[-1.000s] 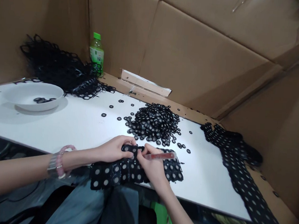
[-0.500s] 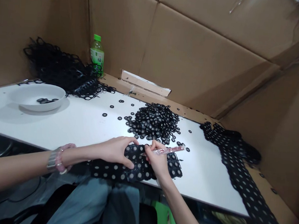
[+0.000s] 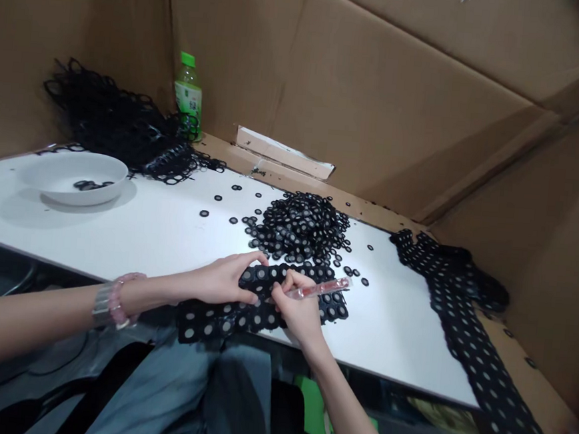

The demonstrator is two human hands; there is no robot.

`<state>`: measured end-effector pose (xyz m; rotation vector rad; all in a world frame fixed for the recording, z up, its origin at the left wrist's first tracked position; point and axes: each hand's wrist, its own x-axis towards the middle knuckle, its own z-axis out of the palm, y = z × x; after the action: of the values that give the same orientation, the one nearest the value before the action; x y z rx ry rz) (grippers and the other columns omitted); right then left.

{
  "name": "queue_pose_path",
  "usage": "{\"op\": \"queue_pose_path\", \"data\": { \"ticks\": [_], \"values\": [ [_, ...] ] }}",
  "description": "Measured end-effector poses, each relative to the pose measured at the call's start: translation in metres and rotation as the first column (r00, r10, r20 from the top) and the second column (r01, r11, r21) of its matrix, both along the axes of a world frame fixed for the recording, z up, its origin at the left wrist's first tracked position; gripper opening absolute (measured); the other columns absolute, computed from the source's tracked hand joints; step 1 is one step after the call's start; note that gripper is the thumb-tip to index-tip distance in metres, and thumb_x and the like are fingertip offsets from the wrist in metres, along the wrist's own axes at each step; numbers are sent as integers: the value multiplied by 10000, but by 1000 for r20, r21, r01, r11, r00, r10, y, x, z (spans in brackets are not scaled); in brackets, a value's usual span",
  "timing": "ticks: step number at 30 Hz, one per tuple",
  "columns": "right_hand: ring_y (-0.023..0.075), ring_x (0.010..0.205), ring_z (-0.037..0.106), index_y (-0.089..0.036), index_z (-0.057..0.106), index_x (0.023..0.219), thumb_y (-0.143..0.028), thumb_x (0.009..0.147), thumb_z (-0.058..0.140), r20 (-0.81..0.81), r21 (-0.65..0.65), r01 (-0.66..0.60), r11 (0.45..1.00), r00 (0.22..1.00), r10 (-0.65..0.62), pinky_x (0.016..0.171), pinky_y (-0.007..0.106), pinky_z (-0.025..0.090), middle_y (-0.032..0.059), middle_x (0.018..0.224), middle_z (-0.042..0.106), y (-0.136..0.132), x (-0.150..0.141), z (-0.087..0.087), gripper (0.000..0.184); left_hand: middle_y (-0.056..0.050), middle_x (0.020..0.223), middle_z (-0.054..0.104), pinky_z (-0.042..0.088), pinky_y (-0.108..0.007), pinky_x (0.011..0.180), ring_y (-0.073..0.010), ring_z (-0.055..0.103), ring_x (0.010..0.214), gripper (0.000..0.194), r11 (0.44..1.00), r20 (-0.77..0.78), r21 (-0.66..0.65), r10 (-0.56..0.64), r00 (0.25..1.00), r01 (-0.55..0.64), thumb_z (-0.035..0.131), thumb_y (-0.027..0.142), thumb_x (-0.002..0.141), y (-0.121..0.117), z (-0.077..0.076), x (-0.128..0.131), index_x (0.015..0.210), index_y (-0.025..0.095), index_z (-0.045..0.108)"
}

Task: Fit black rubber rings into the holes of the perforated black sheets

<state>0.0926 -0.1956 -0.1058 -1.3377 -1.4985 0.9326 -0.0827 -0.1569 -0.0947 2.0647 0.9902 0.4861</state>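
Observation:
A black rubber sheet dotted with grey discs (image 3: 256,320) lies across the table's front edge, its left part hanging over my lap. My left hand (image 3: 224,277) grips the sheet's upper left part, thumb on top and fingers curled over the far edge. In my right hand (image 3: 300,308) is a pen-like tool with a clear, pinkish handle (image 3: 327,287), held like a pencil over the middle of the sheet. My fingers hide the tool's tip. Just beyond the sheet rises a heap of small black rings with grey centres (image 3: 303,225).
A white bowl (image 3: 78,194) with a few rings stands at left. Behind it are a tangle of black cut-out webbing (image 3: 116,123) and a green-capped bottle (image 3: 188,99). A long dotted strip (image 3: 461,331) drapes over the right side. Cardboard walls (image 3: 379,97) enclose the table.
The right hand has shifted slightly left with the tool, uncovering more of the sheet's far row. The left hand keeps its hold on the sheet. The camera view has tilted slightly.

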Motion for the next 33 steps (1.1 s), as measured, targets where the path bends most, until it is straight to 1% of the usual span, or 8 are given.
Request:
{"op": "queue_pose_path", "data": {
  "ticks": [7, 11, 19, 22, 28, 30, 31, 33],
  "values": [
    [91, 430, 357, -215, 307, 498, -174, 667, 527, 61, 31, 3, 1000, 998, -5, 437, 219, 259, -75, 440, 344, -1, -1, -2, 280, -25, 1015, 579, 414, -327, 833, -230, 543, 923, 427, 1000, -24, -14, 7, 1000, -8, 638, 307, 668, -1, -1, -1, 1051, 212, 473],
    [89, 424, 350, -216, 300, 499, -183, 670, 520, 52, 21, 1, 1000, 999, -2, 437, 218, 260, -77, 436, 337, -1, -1, -3, 280, -30, 1013, 583, 421, -331, 829, -232, 548, 925, 448, 1000, -18, -6, 22, 1000, -22, 648, 305, 652, 0, -2, 0, 1054, 204, 479],
    [90, 448, 348, -210, 302, 503, -192, 688, 521, 126, 65, -20, 998, 992, 12, 454, 218, 269, -71, 448, 346, -1, 0, 1, 287, -53, 1080, 574, 408, -366, 865, -250, 538, 980, 499, 999, -39, 12, 35, 999, -35, 639, 263, 653, -3, -3, 0, 1118, 213, 468],
    [84, 447, 330, -207, 288, 501, -172, 685, 514, 186, 116, -29, 993, 983, 7, 456, 215, 266, -71, 446, 340, -2, -2, 1, 294, -37, 1033, 580, 419, -354, 847, -235, 544, 946, 471, 999, 14, -31, 28, 1000, -28, 629, 248, 651, -3, -4, 1, 1091, 207, 466],
    [67, 398, 272, -199, 248, 486, -149, 701, 484, 325, 229, -78, 970, 946, -1, 443, 227, 232, -77, 418, 290, -2, -7, -4, 323, -9, 897, 563, 426, -325, 815, -209, 535, 909, 372, 977, 181, -211, 33, 983, 6, 602, 217, 611, -3, -2, 7, 953, 173, 460],
    [65, 397, 273, -198, 245, 488, -147, 708, 477, 314, 250, -63, 966, 949, -20, 452, 229, 237, -78, 418, 289, -2, -6, -4, 324, -3, 868, 553, 434, -313, 791, -201, 540, 881, 349, 969, 209, -248, 43, 977, 11, 593, 229, 611, -2, -1, 9, 929, 170, 459],
    [67, 397, 282, -201, 251, 486, -152, 705, 484, 279, 234, -43, 971, 960, -25, 450, 228, 241, -78, 418, 294, 0, -5, -3, 323, -4, 867, 552, 436, -310, 787, -201, 541, 879, 352, 969, 210, -246, 48, 976, 5, 593, 239, 615, 0, -1, 9, 932, 168, 458],
    [73, 388, 317, -209, 282, 488, -184, 699, 508, 141, 128, 2, 992, 990, -20, 424, 221, 244, -78, 412, 329, 3, -3, -1, 311, -16, 906, 556, 432, -310, 794, -208, 541, 899, 377, 984, 167, -176, 40, 985, -10, 594, 262, 635, 7, 2, 9, 974, 169, 455]
  ]
}}
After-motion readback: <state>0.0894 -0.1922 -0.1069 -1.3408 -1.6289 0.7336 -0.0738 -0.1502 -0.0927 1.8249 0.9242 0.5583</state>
